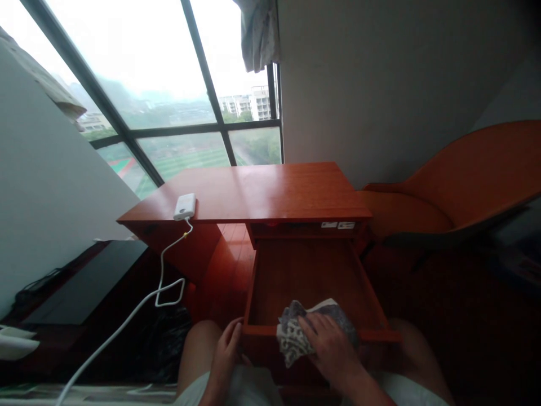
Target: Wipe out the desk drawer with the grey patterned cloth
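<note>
In the head view a wooden drawer (313, 270) is pulled out of the reddish-brown desk (270, 189) toward my knees. My right hand (332, 347) presses a grey and white patterned cloth (296, 332) against the top edge of the drawer front, its fingers wrapped over the fabric. Part of the cloth hangs down outside the front; another part lies over the inner side. At the drawer front's left corner, my left hand (228, 347) has its fingers curled against the edge. Nothing lies on the part of the drawer bottom that shows.
A white power bank (185, 206) lies on the desk's left side, with a white cable (127, 324) looping down to the lower left. An orange chair (460, 180) stands at the right. Windows (169, 101) rise behind the desk. Black plastic (163, 344) lies left of my knee.
</note>
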